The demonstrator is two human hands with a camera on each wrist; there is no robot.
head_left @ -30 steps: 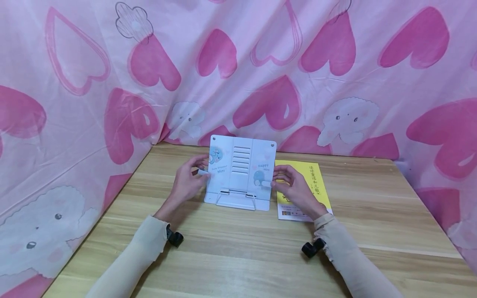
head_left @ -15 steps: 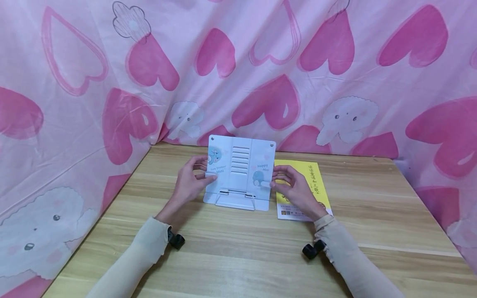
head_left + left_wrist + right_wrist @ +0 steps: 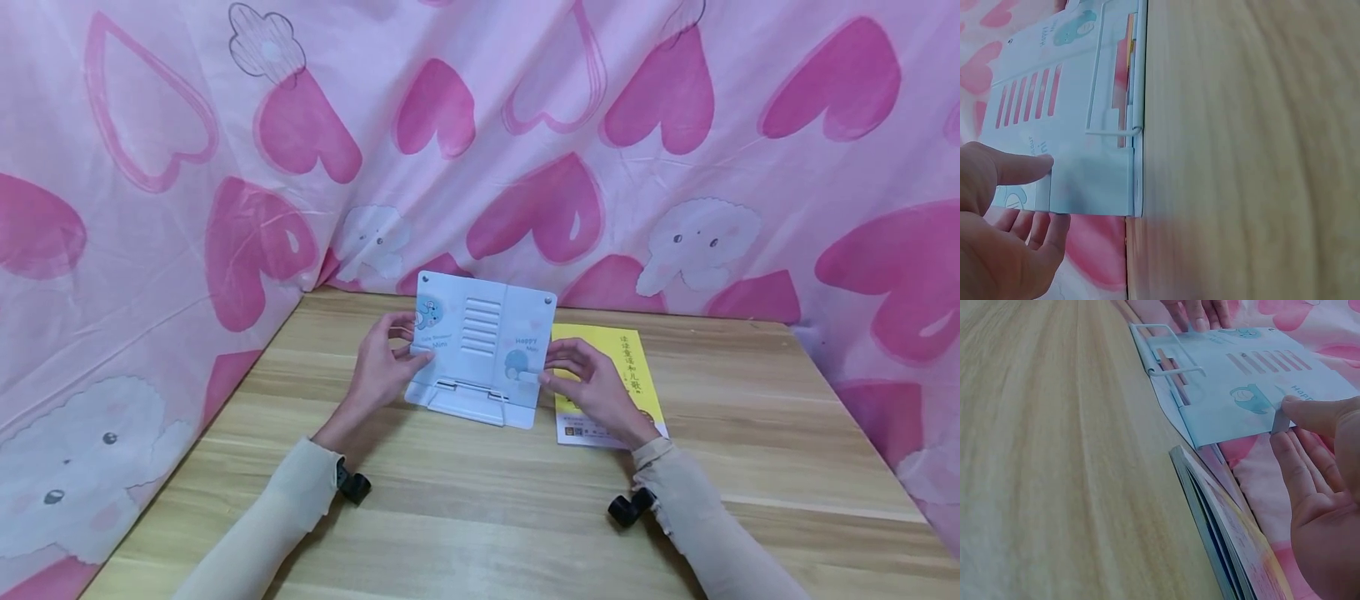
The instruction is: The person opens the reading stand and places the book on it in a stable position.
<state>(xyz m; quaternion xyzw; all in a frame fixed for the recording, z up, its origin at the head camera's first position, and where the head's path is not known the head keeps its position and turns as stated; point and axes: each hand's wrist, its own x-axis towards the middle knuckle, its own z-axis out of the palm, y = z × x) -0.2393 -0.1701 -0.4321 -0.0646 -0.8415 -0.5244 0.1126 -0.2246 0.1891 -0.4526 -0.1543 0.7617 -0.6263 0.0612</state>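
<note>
A pale blue-white book stand (image 3: 480, 367) with slots, cartoon prints and a wire ledge (image 3: 467, 408) at its foot stands tilted back on the table. My left hand (image 3: 382, 358) grips its left edge, thumb on the front and fingers behind, as the left wrist view shows. On the opposite edge, my right hand (image 3: 588, 379) pinches a small flat tab (image 3: 1280, 419) between thumb and forefinger. The right hand's other fingers reach behind the panel's edge.
A yellow book (image 3: 641, 367) lies flat on the wooden table (image 3: 480, 517), under and beside the right hand. Behind the table hangs a pink curtain (image 3: 525, 208) with hearts, which also runs along the left side.
The left thumb has moved onto the stand's front, folding the left tab flat against it. Since then the stand has turned slightly, its lower edge shifting left, and the right hand has followed a little.
</note>
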